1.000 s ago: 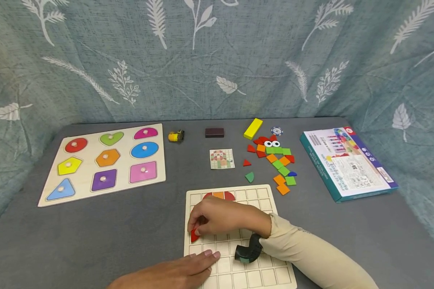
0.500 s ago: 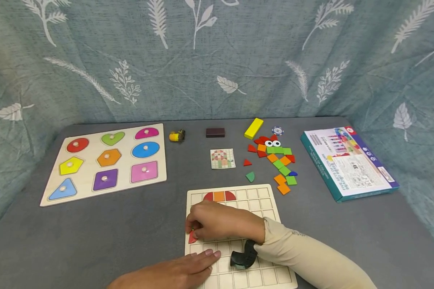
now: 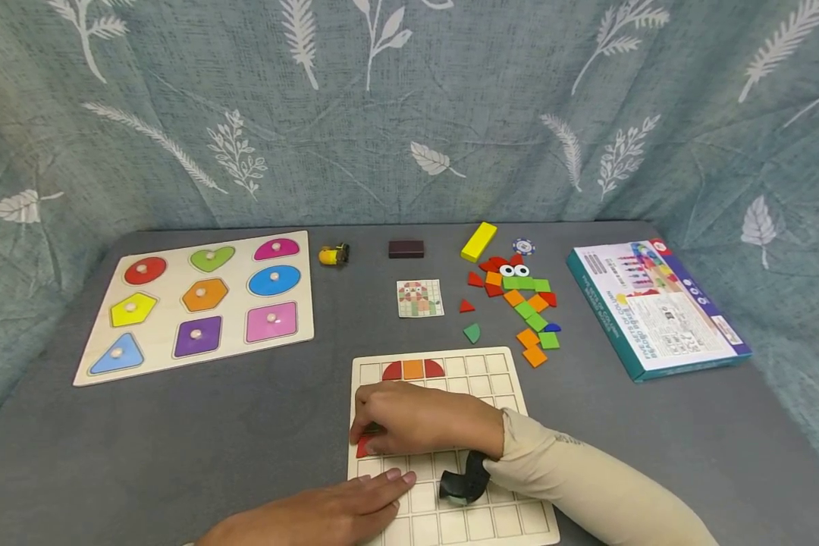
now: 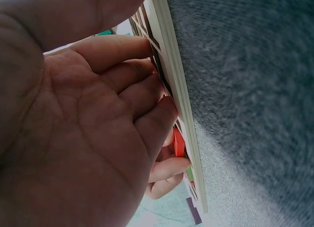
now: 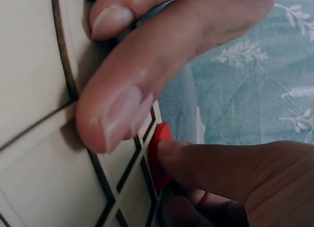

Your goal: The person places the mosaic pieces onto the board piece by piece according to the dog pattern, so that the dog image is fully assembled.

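Note:
My right hand (image 3: 409, 417) pinches a red quarter-circle tile (image 3: 363, 447) at the left edge of a wooden grid board (image 3: 498, 385). The right wrist view has the thumb (image 5: 179, 156) against this red tile (image 5: 159, 153), which sits right at the grid. A bit of green (image 4: 190, 173) shows beside those fingers in the left wrist view, mostly hidden. Flat on the board's lower left rests my left hand (image 3: 327, 516), its fingers straight. At the board's top row, an orange square tile (image 3: 413, 369) lies between two red quarter-circle tiles.
Loose red, orange and green tiles (image 3: 527, 311) lie beyond the board to the right, near a flat box (image 3: 662, 311). A small pattern card (image 3: 420, 298) lies behind the board. To the left is a knobbed shape puzzle (image 3: 228, 337); a yellow block (image 3: 478, 243) stands at the back.
The right hand has shifted slightly left and toward me with the red tile, which now lies flatter at the board's edge. The left hand has stayed in place.

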The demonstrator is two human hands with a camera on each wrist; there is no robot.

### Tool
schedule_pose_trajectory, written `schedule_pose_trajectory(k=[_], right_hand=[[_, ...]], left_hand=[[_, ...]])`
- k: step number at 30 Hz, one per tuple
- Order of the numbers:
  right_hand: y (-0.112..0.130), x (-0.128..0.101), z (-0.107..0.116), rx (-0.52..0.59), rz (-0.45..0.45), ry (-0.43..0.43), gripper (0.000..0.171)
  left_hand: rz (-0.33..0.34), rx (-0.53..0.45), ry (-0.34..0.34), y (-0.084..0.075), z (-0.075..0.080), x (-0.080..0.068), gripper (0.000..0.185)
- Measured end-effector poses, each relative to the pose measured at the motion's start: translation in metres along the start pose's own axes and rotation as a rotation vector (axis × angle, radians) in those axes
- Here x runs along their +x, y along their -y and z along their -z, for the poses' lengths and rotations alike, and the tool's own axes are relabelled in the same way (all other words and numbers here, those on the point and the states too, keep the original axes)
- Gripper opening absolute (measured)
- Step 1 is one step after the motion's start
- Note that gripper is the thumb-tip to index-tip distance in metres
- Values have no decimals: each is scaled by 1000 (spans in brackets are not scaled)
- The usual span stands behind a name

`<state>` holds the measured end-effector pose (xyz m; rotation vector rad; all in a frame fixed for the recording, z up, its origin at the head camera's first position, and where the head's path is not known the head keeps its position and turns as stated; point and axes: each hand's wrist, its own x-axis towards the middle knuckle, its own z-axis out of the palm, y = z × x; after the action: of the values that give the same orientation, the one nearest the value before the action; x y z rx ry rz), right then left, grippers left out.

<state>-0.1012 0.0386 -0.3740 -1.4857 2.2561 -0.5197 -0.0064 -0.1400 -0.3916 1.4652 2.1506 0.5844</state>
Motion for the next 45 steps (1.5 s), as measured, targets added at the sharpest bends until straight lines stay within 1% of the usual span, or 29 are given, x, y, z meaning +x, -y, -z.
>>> schedule_pose_trajectory(k=[4,9,15,18,22,26,31,35,38,42,45], right_hand=[[-1,0,1,-19,49,-12,18],[-3,2,1,-36,124,-22,14],[-3,2,0,-52,159,-41,10],[-2,3,-1,-71,160,-49,8],[-1,3,-1,-84,157,-30,5],[-1,2,-1,-82,152,-19,8],[-2,3,-2,-68,150,-38,9],[-2,3,-2,-48,114,-61,8],[-1,2,-1,-44,88,-60,9],[-1,2,1,-11,81,-44,14],[-4,0,1,69,73,-51,18]], left_hand=[[-5,-7,-2,0,0,0,60],[-11,0,-5,0,0,-1,60],[-12,-2,-10,1,0,0,60],[-11,2,-5,1,1,0,62],[-14,-2,-3,1,1,-1,62],[-21,-1,-5,1,1,-1,62],[-9,5,1,1,2,0,63],[-3,7,-2,1,3,0,63],[1,3,-5,1,2,0,63],[12,-7,-1,1,1,0,65],[4,-2,-4,1,0,-1,64]])
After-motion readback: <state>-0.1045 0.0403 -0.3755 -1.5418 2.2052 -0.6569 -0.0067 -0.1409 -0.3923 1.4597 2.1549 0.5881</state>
